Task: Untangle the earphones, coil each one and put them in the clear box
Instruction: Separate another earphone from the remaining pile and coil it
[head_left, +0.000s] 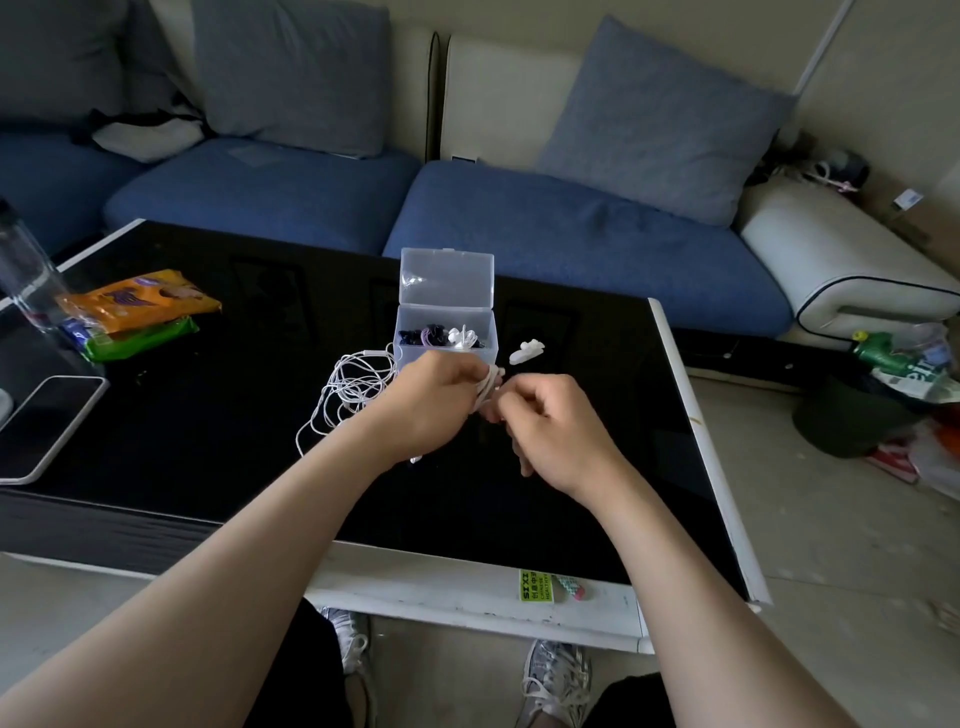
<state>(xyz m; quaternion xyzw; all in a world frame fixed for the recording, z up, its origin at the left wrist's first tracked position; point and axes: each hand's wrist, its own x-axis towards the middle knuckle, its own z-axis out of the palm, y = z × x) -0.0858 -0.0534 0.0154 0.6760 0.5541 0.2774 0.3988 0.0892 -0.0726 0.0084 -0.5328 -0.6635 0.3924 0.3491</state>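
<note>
You are mid-coil: your left hand (431, 400) curls inside loops of white earphone cord (485, 388), your right hand (550, 423) pinches the strand beside it, slack (347, 387) lies at nine o'clock, the open clear box (445, 291) at twelve; next, probably wind in that slack.

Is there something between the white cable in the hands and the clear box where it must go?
Nothing visible. The clear box stands right behind the left hand and right hand, lid raised; they hold the white cable.
</note>
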